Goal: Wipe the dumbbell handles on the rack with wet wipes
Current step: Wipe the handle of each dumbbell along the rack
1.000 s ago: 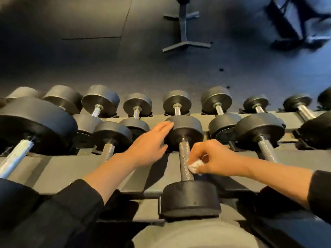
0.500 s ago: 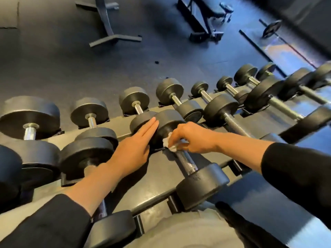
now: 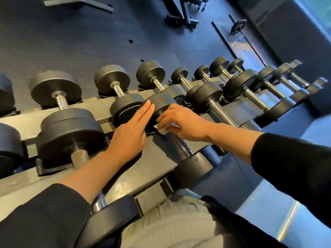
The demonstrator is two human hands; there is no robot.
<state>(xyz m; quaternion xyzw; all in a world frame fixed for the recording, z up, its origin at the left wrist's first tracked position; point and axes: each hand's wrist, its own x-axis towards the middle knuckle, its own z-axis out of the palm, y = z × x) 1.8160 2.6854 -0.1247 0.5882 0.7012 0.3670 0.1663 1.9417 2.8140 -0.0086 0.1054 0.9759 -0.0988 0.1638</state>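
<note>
Nearest the camera, two black sleeves (image 3: 44, 217) frame the view, with bare forearms reaching onto the rack (image 3: 146, 176). The dumbbell (image 3: 192, 164) being cleaned lies on the rack's lower row, its near head low in the view and its far head (image 3: 161, 102) up by the hands, the knurled handle (image 3: 179, 146) running between them.

The right hand (image 3: 182, 122) grips the far end of that handle from above, its fingers (image 3: 165, 116) curled and pinching a small white wipe (image 3: 163, 130) against the metal, right beside the far head. The left hand (image 3: 129, 136) lies flat, fingers (image 3: 146, 111) straight and pressed together, its tips touching the side of the far head and holding nothing.

To the left, a larger dumbbell (image 3: 71, 136) rests in the same row. Beyond it, the upper row holds more dumbbells (image 3: 150, 72), trailing off to the right. Past the rack lies the dark floor (image 3: 53, 42), with a bench frame (image 3: 180, 13) well apart at the top.
</note>
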